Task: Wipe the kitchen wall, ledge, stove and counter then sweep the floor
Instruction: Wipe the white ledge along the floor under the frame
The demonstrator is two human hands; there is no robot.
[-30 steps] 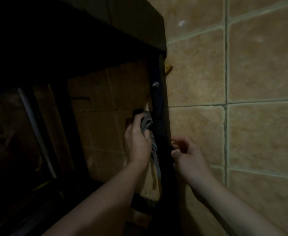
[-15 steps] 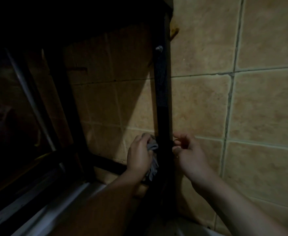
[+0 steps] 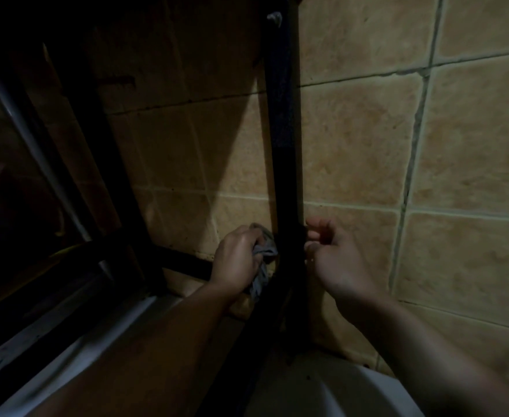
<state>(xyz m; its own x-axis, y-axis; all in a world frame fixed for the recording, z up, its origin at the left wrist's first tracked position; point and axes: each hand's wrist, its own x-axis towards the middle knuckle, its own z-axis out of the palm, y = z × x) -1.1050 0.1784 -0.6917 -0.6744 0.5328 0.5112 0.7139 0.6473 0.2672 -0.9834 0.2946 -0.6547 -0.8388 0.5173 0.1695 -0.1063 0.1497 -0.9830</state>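
Two hands are seen low at a black post (image 3: 282,145) against the tiled wall (image 3: 367,139). A grey cloth (image 3: 262,260) is gripped in the left hand (image 3: 238,260), pressed at the post's left edge. The right hand (image 3: 337,260), loosely curled and empty, is held just right of it

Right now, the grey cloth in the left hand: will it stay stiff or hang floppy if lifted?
Probably floppy: the grey cloth is bunched in the left hand, and a loose end droops below it. It seems light, since the hand alone holds it. It would likely fold around the black post if pushed.
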